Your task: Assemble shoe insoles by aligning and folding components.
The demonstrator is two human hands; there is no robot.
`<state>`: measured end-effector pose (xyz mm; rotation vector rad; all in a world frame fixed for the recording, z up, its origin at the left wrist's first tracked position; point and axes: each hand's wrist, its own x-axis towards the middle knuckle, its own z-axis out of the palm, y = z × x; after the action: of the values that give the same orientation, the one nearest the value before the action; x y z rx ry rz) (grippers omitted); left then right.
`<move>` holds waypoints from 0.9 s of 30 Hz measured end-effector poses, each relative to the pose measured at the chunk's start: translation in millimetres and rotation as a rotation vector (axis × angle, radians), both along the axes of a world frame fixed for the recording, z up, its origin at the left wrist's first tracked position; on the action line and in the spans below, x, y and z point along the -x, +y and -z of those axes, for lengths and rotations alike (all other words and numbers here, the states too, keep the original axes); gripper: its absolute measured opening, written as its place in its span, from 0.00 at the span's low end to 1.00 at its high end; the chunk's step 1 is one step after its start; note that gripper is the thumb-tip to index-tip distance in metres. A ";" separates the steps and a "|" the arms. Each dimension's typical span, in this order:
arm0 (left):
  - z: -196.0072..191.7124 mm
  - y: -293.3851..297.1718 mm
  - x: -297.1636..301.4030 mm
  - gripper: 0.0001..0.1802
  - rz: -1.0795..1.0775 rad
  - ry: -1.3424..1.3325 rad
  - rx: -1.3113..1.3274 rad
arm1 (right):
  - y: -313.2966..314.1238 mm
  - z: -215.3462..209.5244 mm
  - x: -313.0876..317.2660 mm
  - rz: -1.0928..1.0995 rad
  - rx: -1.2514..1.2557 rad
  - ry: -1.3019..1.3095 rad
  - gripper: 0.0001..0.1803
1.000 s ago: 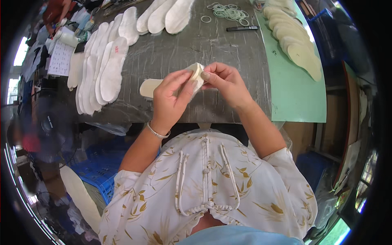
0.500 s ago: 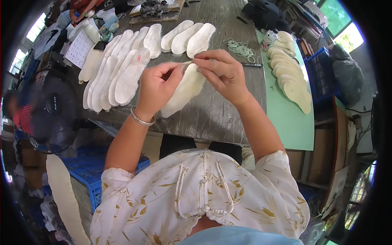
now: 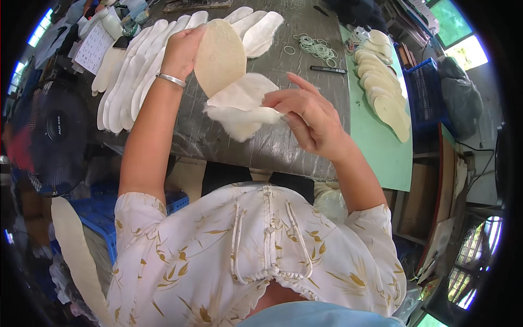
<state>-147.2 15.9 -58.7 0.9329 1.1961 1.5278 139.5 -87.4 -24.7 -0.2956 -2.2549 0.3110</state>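
Note:
My left hand (image 3: 184,52) grips the upper edge of a tan, smooth, insole-shaped piece (image 3: 222,60), held up over the table. Directly below it, and seeming to meet it, is a white insole (image 3: 235,121) with fluffy fleece along its lower side and its end folded over. The fingers of my right hand (image 3: 313,117) pinch the right edge of this white insole. Where the two pieces join cannot be made out. Beyond my left hand lie rows of white fleece insoles (image 3: 117,90), with several more (image 3: 264,32) at the back.
A coil of pale green rubber bands (image 3: 318,50) and a black slim tool (image 3: 328,69) lie on the dark table (image 3: 272,147). Overlapping cream insoles (image 3: 381,92) rest on a green board (image 3: 376,158) at right. A fan (image 3: 57,128) stands left, near a blue crate (image 3: 101,218).
My hands have moved apart, left hand up and left, right hand lower and right. The tan piece now shows, and the white insole is bent over. One rubber band lies apart from the coil.

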 end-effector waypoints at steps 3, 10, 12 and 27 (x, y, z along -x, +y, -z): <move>1.6 9.4 -8.3 0.18 -0.073 0.105 -0.024 | -16.3 -0.2 -13.7 -0.117 0.093 -0.061 0.12; 19.5 53.1 27.3 0.20 -0.320 0.261 0.013 | -63.8 1.0 -25.1 -0.260 0.120 -0.324 0.11; 11.1 52.3 18.9 0.20 -0.270 0.190 -0.068 | -62.4 2.8 -31.6 -0.190 0.156 -0.348 0.11; -53.7 -57.2 -87.7 0.15 0.269 -0.036 -0.256 | 28.0 -57.2 -17.5 0.170 0.323 0.080 0.14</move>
<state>-59.5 -41.2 -5.0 1.1781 0.8227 1.4913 157.0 -59.4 32.5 -0.6290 -2.0804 0.5859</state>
